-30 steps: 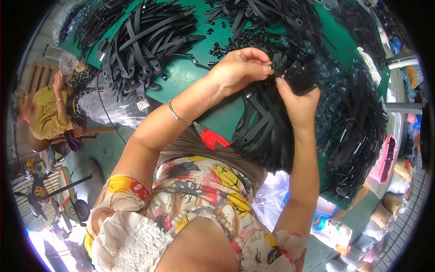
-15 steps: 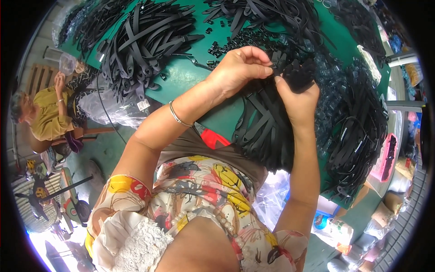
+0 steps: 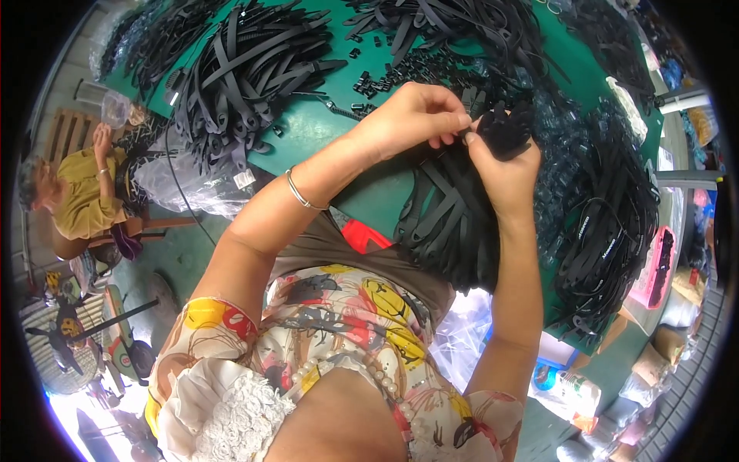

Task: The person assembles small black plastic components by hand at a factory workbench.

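Observation:
My right hand (image 3: 506, 175) is closed around a bunch of black straps (image 3: 506, 132), whose dark ends stick up above the fist. Long black straps (image 3: 454, 219) lie or hang just below and left of that hand; whether they belong to the bunch I cannot tell. My left hand (image 3: 412, 122), a bracelet on its wrist, pinches with thumb and fingers at the right thumb's tip. A small dark piece between those fingertips looks like a strap end, mostly hidden. Behind the hands lie many small black buckles (image 3: 416, 71) on the green table (image 3: 304, 131).
Heaps of black straps lie at the left (image 3: 246, 69), the back (image 3: 462, 27) and the right (image 3: 604, 254). Clear plastic pieces (image 3: 558, 177) spread right of my hands. A pink tray (image 3: 654, 269) stands beyond the right edge. Another person (image 3: 85, 185) sits at the far left.
My left hand has come down slightly, and its raised fingers have curled lower beside the right thumb. The right hand still grips the bunch in nearly the same place.

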The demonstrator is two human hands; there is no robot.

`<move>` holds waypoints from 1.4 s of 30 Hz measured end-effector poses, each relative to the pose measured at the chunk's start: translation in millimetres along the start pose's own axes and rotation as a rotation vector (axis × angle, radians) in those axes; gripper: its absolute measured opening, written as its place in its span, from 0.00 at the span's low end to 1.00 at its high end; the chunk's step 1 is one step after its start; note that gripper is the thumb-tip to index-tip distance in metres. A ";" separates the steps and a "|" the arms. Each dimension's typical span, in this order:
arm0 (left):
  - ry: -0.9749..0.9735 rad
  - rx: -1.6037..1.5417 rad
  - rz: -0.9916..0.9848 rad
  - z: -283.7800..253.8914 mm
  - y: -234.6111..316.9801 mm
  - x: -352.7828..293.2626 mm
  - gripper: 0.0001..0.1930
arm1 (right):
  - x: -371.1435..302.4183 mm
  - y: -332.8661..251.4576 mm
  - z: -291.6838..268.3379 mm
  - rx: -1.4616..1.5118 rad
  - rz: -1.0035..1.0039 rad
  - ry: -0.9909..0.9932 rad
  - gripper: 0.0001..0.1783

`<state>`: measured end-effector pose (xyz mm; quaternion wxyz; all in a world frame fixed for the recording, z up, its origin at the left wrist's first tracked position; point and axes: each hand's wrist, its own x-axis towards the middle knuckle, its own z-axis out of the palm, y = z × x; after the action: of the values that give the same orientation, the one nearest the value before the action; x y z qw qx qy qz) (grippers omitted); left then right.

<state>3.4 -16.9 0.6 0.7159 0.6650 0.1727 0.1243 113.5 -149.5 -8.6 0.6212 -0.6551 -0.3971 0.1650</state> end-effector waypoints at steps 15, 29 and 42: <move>-0.050 0.063 -0.084 2.5 -2.0 1.9 0.13 | -2.1 3.0 2.2 0.083 -0.022 -0.047 0.18; 0.122 0.126 0.069 -5.9 -11.3 4.1 0.14 | 2.4 3.0 -1.0 0.093 0.131 -0.050 0.10; 0.234 0.694 0.280 -11.0 -7.8 2.0 0.11 | 6.8 1.1 -4.4 0.253 0.142 0.006 0.09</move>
<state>0.3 -6.8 -7.9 0.4001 0.8661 0.1924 0.2298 121.3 -147.4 -7.0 0.6870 -0.5983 -0.3239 0.2551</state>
